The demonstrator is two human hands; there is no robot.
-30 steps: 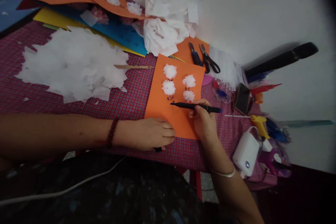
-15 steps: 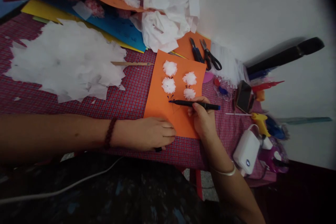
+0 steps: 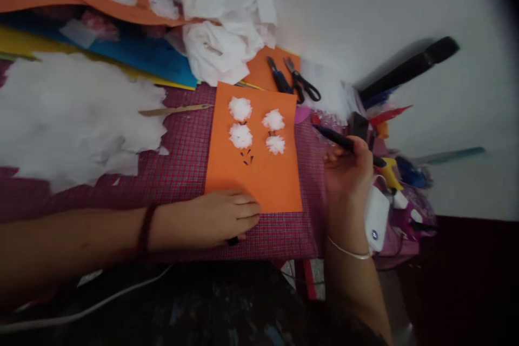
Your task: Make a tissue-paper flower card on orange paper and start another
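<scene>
A dark marker (image 3: 336,138) is gripped in my right hand (image 3: 351,173), lifted to the right of the orange sheet (image 3: 275,184); its tip points up and left, uncapped. My left hand (image 3: 219,216) lies over the sheet's lower left corner. From under its thumb side pokes a small black marker cap (image 3: 233,240), mostly hidden by the fingers. Four white tissue puffs, such as the upper left puff (image 3: 240,108), sit on the sheet in two columns. Beneath the left column are several short dark pen strokes (image 3: 246,158).
A large heap of white tissue pieces (image 3: 77,119) covers the left of the checked tablecloth (image 3: 186,146). Scissors (image 3: 302,81) lie behind the sheet, beside crumpled white tissue (image 3: 223,48). A yellow glue gun (image 3: 391,173) and a white box-shaped device (image 3: 376,219) stand on the right.
My right hand has lifted the marker off the sheet and moved right. More dark strokes show under the left puffs. My left hand stays on the sheet; the whole view has shifted.
</scene>
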